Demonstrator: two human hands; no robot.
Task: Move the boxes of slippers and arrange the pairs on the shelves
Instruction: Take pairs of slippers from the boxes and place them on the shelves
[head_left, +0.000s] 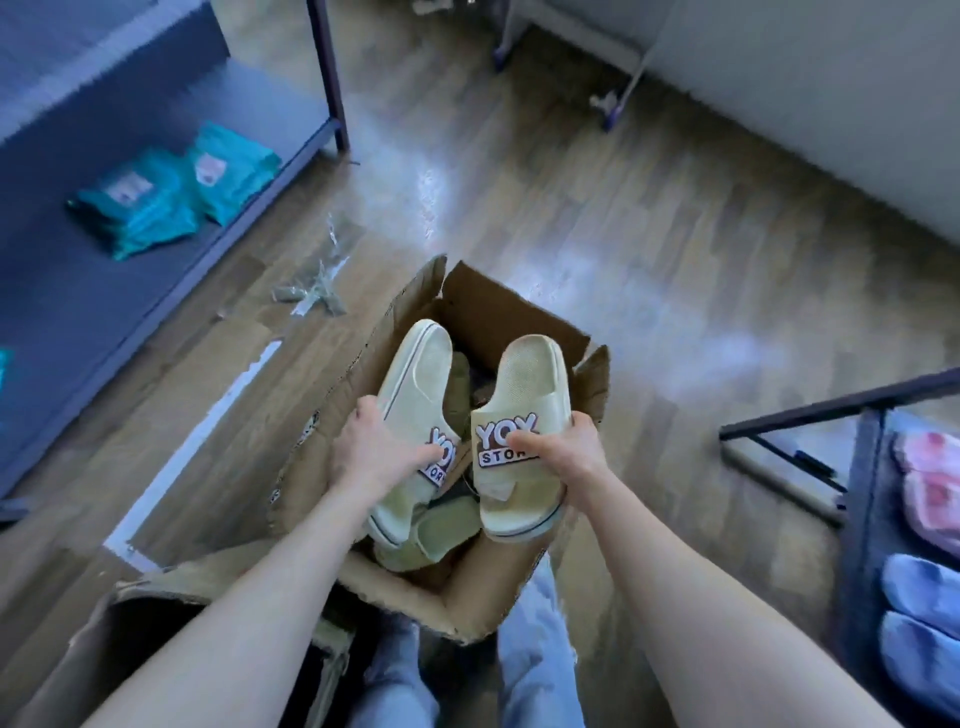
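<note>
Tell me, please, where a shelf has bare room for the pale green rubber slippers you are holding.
The dark blue shelf board on the left has a bare stretch beside the teal plastic packets, along its front rail. The right shelf is crowded with pink slippers and blue slippers.

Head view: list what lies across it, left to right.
teal packets → tape scraps → left slipper → right slipper → pink slippers
</note>
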